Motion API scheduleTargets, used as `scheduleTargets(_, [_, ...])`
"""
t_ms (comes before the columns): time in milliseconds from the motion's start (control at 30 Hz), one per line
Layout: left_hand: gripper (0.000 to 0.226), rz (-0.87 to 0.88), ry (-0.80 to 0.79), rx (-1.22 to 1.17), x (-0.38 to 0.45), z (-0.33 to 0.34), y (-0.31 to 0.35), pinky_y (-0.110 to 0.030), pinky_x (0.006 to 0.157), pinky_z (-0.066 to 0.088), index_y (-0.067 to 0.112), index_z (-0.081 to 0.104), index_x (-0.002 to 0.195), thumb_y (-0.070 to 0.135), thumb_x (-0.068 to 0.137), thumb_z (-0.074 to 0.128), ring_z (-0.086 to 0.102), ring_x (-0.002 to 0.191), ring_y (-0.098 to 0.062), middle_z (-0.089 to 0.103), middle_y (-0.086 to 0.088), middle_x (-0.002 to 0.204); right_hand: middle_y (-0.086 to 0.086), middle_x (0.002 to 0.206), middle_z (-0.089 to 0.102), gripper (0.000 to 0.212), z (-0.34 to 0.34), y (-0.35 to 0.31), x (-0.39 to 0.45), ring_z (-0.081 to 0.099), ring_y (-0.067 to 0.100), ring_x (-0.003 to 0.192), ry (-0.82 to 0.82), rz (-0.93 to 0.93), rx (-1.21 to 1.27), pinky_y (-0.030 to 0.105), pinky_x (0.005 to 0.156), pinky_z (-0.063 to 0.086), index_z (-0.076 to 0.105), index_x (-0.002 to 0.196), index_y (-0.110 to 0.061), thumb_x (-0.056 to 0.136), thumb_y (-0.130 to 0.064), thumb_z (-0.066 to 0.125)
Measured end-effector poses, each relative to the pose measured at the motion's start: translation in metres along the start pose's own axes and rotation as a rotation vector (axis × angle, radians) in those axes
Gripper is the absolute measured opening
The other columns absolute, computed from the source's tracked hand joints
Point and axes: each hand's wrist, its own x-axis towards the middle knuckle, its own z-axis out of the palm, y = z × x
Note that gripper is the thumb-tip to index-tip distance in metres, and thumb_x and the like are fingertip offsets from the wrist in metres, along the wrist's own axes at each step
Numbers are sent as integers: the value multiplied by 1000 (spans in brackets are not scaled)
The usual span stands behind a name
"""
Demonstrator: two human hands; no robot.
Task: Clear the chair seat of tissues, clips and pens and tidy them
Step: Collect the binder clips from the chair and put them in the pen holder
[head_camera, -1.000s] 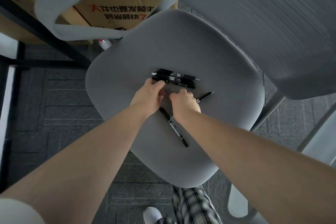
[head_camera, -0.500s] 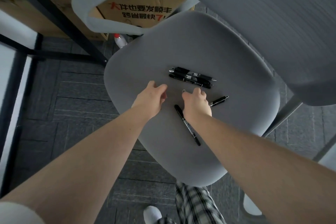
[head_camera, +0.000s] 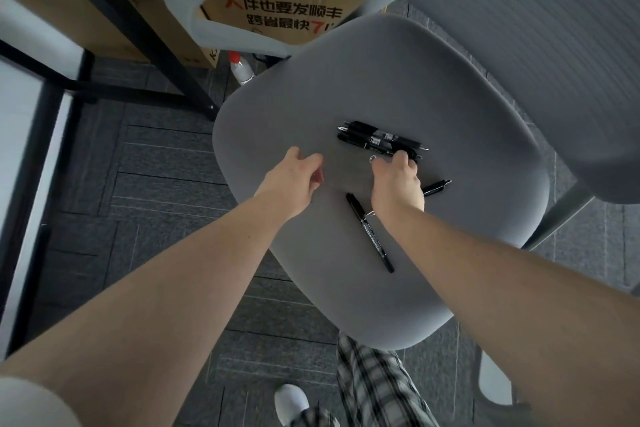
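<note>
The right hand (head_camera: pixel 398 184) is lowered on the seat (head_camera: pixel 450 97), its fingers (head_camera: pixel 401 160) curled beside a small clip (head_camera: pixel 372 159); whether anything is pinched cannot be told. Bundled pens (head_camera: pixel 381 140) lie just beyond them, a marker (head_camera: pixel 370 232) beside the wrist. The left hand (head_camera: pixel 294 180) is held loosely curled, nothing seen in it

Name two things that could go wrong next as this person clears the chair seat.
The small metal clip by the right hand could get knocked off the seat and lost on the dark floor. The long marker lies near the seat's front edge under the forearm, so it might be swept off.
</note>
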Motion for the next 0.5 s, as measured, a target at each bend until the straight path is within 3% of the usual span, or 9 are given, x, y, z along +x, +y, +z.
scheduleTargets(233, [9,-20,1,12,-7,-21,-3,-33,68,46,21,55,103,19,94,52,57,76,-30,38,-3,99,15,119,42,33,-17,-4,-2,43,34,108,45,-46,105,34,71,38,53,111,-8,85,10,47])
scheduleTargets(333, [10,-14,1,44,-15,-43,-1,-33,68,46,19,55,104,19,94,53,59,78,-33,39,-5,100,15,121,42,29,-34,-20,-7,43,35,110,57,-87,114,37,80,42,53,110,-6,86,8,47])
scheduleTargets(500, [6,-60,55,48,-42,-100,-4,-37,69,51,20,52,100,19,95,51,60,77,-29,43,-7,102,16,118,43,25,-76,-70,-20,45,35,109,66,-234,111,35,78,43,54,110,-5,88,5,47])
